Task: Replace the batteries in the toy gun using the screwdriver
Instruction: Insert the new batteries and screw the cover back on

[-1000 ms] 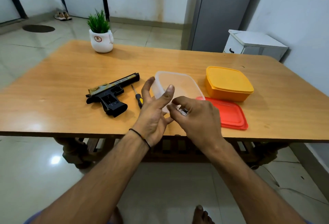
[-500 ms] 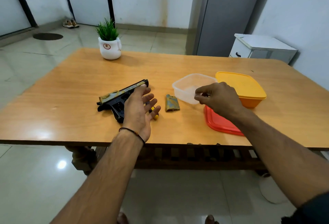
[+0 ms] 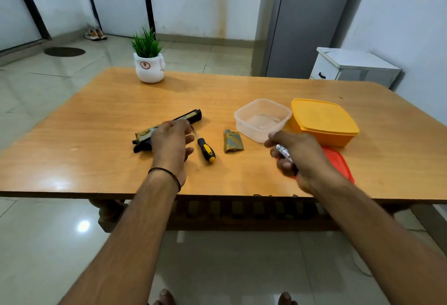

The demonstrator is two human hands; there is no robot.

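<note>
— What have your fingers got?

— My right hand (image 3: 298,157) is curled shut around a small white patterned battery (image 3: 283,151), its end poking out between my fingers. My left hand (image 3: 170,145) hangs over the toy gun (image 3: 167,124), fingers bent but loose and apart, clamped on nothing; whether they touch it, I cannot tell.

— And the tools?

— The screwdriver (image 3: 205,148) lies just at three o'clock of my left hand, yellow-and-black handle toward me, tip pointing to eleven. Further toward three lies the battery cover (image 3: 232,140), flat on the wooden table (image 3: 96,154), apart from everything.

— Around your right hand?

— At twelve o'clock, the clear tub (image 3: 262,118), open. Just beside it at three o'clock, the orange box (image 3: 324,120) with its lid on. A red lid (image 3: 338,162) shows beneath my right wrist. Far off at eleven stands a potted plant (image 3: 148,62).
</note>
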